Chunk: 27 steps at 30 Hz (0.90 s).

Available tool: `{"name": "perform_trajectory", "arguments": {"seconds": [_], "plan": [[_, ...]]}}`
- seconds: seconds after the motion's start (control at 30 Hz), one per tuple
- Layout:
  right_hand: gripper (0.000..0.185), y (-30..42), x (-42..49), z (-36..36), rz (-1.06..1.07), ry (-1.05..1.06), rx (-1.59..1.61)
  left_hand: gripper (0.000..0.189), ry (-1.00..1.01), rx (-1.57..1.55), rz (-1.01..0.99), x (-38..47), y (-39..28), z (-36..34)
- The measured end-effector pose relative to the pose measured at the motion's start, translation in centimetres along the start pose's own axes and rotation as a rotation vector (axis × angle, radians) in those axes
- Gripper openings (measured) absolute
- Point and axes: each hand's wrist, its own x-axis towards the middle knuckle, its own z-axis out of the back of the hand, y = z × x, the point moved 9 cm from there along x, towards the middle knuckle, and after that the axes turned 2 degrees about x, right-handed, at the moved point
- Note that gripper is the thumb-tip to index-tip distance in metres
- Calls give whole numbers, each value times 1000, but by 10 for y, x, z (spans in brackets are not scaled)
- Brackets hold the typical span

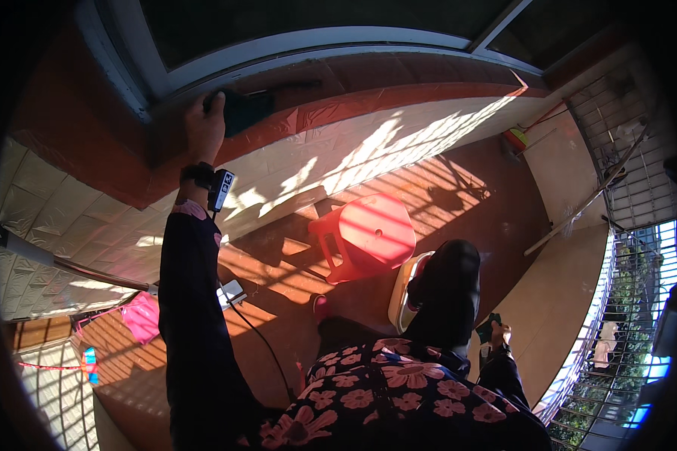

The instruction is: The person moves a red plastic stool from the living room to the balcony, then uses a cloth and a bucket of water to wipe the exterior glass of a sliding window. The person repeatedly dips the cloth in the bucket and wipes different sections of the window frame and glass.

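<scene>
My left hand [207, 125] is raised at the upper left, closed on a dark green cloth [245, 113] that lies against the reddish tiled window sill [372, 100]. The sill runs below a white-framed sliding window [316, 40]. At the lower right, my right hand [501, 335] holds a smaller dark green cloth [487, 327], close to the beige panel beside the barred window. Both wrists wear dark straps; a small device [220, 190] is fixed at the left one.
A red plastic stool [378, 231] stands on the red floor before me, beside a yellowish basin [401, 293] near my leg. A white power strip [230, 294] and a cable lie left. A long pole [584, 206] leans at right. A pink bag [141, 317] is at the lower left.
</scene>
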Motion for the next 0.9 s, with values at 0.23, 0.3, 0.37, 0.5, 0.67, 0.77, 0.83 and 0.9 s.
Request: {"name": "perform_trajectory", "arguments": {"seconds": [0.23,0.3,0.37,0.5,0.67,0.77,0.83,0.9], "plan": [[23,60,29,20,9,4,-77,27,14,-48,25,0,7,1],[23,63,42,16,57,6,8,26,4,-45,4,1,4,3],[24,58,62,10,116,-23,-81,26,6,-64,-9,1,2,3],[50,57,109,-22,139,-212,-453,25,-59,-59,0,-3,-3,7],[34,146,137,-122,220,150,-169,24,-2,-105,5,-4,-3,2],[24,238,120,-160,381,245,-48,23,4,-125,48,-2,5,4],[20,291,120,-173,483,184,-92,22,-14,-123,46,-2,7,3],[18,328,123,-182,541,291,55,22,-31,-95,55,-5,8,4]]}}
